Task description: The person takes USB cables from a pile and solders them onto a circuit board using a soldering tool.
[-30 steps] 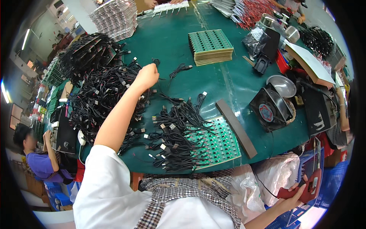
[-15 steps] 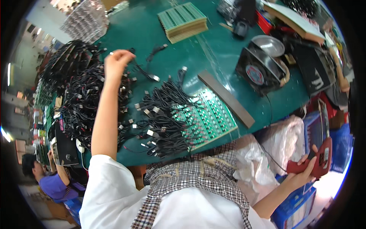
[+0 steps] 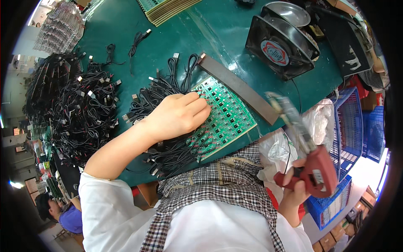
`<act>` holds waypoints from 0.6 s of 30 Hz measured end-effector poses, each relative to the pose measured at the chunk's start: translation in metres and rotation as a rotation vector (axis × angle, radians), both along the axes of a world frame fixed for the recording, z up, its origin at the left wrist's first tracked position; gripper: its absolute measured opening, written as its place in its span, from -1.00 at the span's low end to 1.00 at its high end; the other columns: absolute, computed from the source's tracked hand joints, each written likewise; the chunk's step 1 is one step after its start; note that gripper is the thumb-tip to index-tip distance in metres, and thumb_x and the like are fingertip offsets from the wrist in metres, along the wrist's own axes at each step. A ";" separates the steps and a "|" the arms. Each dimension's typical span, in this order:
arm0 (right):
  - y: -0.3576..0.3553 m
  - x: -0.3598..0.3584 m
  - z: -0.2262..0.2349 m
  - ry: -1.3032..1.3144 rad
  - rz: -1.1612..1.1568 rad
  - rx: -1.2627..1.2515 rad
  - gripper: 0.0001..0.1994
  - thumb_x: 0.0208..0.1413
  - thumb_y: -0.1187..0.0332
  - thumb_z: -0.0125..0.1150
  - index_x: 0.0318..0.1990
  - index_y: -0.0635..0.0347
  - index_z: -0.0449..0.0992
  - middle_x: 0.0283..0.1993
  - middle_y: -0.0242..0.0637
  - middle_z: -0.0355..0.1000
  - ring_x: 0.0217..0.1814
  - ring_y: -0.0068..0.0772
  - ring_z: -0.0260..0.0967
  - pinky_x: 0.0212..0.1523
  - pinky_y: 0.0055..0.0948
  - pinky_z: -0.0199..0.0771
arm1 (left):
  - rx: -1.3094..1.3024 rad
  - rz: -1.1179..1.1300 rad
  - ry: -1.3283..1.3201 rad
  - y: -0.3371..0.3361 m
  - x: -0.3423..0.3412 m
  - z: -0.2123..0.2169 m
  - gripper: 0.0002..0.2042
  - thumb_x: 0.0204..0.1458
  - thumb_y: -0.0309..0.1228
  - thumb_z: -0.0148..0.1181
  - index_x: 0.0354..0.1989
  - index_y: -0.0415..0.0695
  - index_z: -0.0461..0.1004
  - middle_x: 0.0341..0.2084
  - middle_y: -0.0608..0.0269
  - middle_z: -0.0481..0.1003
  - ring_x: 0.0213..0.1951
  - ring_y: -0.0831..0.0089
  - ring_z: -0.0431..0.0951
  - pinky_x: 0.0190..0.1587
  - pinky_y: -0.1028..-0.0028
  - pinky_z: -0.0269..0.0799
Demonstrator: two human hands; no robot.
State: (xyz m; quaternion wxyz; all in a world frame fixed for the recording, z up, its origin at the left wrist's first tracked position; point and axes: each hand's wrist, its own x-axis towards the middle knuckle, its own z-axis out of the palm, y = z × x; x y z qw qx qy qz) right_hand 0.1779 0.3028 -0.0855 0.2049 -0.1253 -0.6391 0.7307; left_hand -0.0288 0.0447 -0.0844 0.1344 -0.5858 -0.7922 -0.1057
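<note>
The green circuit board panel (image 3: pixel 222 115) is lying at the table's near edge beside the black cables (image 3: pixel 168 147). The left hand (image 3: pixel 178 115) is resting curled on it, gripping nothing visible, while the right hand (image 3: pixel 298 187) is clenching a red soldering gun (image 3: pixel 310 164), whose hot tip could scorch the 1 plastic bag (image 3: pixel 319 122) nearby.

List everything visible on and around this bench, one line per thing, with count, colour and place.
circuit board panel: one, green, near table edge, under the left hand
cable bundles: many, black, heaped left of the panel
flat bar: one, dark, along the panel's right side
fan: one, black, far right
table: one, green
crates: several, blue, right of table
soldering gun: one, red, off table
left hand: on panel and cables
right hand: grips the gun
</note>
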 end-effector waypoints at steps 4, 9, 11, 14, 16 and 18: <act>-0.005 -0.007 0.000 -0.191 0.232 -0.226 -0.38 -0.04 0.23 0.29 0.13 0.34 0.20 -0.02 -0.03 0.36 -0.45 -0.47 0.28 -0.42 -0.52 0.35 | -0.088 0.008 -0.119 0.000 -0.001 -0.001 -0.70 -0.32 -0.51 0.16 -0.30 -0.24 0.45 -0.45 0.26 0.37 -0.46 0.44 0.41 -0.51 0.54 0.40; -0.014 -0.024 0.002 -0.259 0.283 -0.268 -0.37 -0.06 0.28 0.31 0.14 0.37 0.19 -0.02 -0.02 0.36 -0.47 -0.50 0.27 -0.48 -0.58 0.32 | -0.074 0.004 -0.118 0.000 -0.002 -0.007 -0.70 -0.33 -0.51 0.15 -0.30 -0.28 0.44 -0.44 0.24 0.36 -0.46 0.45 0.41 -0.52 0.55 0.40; -0.013 -0.025 0.001 -0.300 0.336 -0.265 -0.43 -0.05 0.35 0.27 0.11 0.37 0.22 -0.05 -0.01 0.37 -0.46 -0.49 0.29 -0.48 -0.57 0.32 | -0.101 0.007 -0.135 0.000 -0.002 -0.005 -0.70 -0.33 -0.51 0.15 -0.31 -0.29 0.44 -0.44 0.23 0.36 -0.46 0.46 0.40 -0.52 0.56 0.39; -0.012 -0.029 -0.001 -0.271 0.397 -0.230 -0.48 -0.06 0.45 0.23 0.09 0.38 0.24 -0.09 -0.04 0.38 -0.45 -0.51 0.30 -0.47 -0.56 0.34 | -0.116 -0.009 -0.128 0.001 -0.003 -0.005 -0.71 -0.33 -0.51 0.15 -0.33 -0.30 0.45 -0.45 0.23 0.36 -0.48 0.47 0.38 -0.52 0.57 0.39; -0.016 -0.031 0.000 -0.335 0.371 -0.169 -0.42 -0.06 0.31 0.27 0.10 0.39 0.20 -0.17 -0.07 0.38 -0.53 -0.51 0.25 -0.55 -0.58 0.27 | -0.109 -0.013 -0.114 0.002 -0.003 -0.008 -0.72 -0.32 -0.51 0.15 -0.33 -0.30 0.45 -0.45 0.23 0.35 -0.48 0.47 0.37 -0.52 0.58 0.38; -0.015 -0.032 -0.002 -0.395 0.343 -0.107 -0.33 -0.06 0.17 0.31 0.11 0.39 0.16 -0.25 -0.09 0.38 -0.61 -0.52 0.20 -0.63 -0.59 0.21 | -0.101 -0.019 -0.098 0.003 -0.003 -0.009 -0.72 -0.32 -0.51 0.15 -0.34 -0.31 0.45 -0.46 0.23 0.35 -0.48 0.48 0.37 -0.52 0.58 0.38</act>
